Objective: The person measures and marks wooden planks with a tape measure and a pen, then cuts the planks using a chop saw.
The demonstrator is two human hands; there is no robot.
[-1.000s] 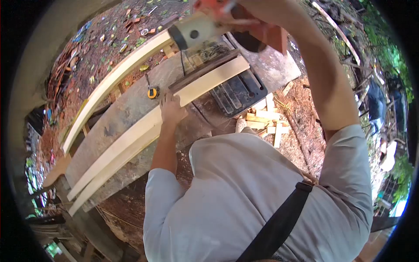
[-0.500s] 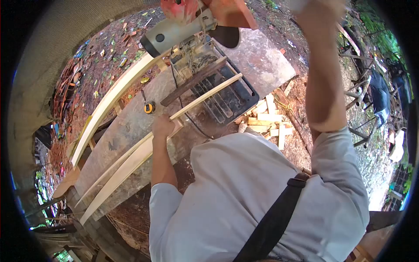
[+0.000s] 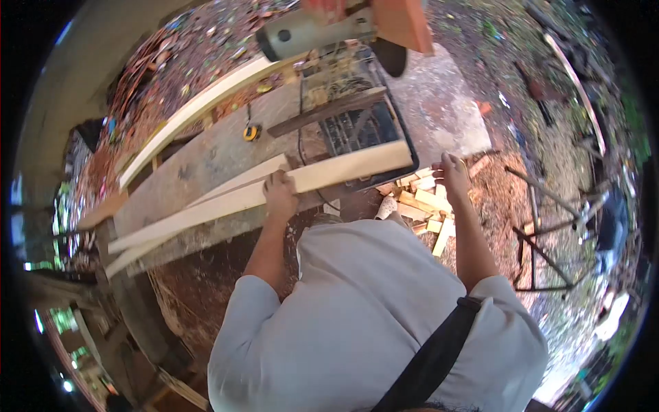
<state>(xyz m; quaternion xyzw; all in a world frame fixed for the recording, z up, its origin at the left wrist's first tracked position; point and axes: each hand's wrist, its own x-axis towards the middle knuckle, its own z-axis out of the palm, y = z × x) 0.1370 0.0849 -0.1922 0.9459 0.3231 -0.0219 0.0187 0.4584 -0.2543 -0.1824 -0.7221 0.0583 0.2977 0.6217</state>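
My left hand [image 3: 280,197] is wrapped over a long pale wooden board [image 3: 350,168], gripping it around the middle. The board's wide face shows, and its right end rests over the black base [image 3: 374,127] of a miter saw. My right hand [image 3: 453,177] is just beyond that end, fingers bent and apart, with nothing visible in it. A second pale board [image 3: 237,177] lies partly under the held one. Above the base hang the saw's grey motor housing [image 3: 316,33] and dark blade [image 3: 390,58]. A dark wood strip [image 3: 326,113] lies across the saw.
A yellow and black tape measure [image 3: 252,132] lies on the worn tabletop [image 3: 199,165]. Another long board [image 3: 195,103] is beyond the table. Short wood offcuts [image 3: 429,200] are piled on the ground at right. A cord [image 3: 302,137] runs across the table.
My right hand has come down from high up to beside the board's end. The held board now shows its broad face instead of a narrow edge. The view has shifted.
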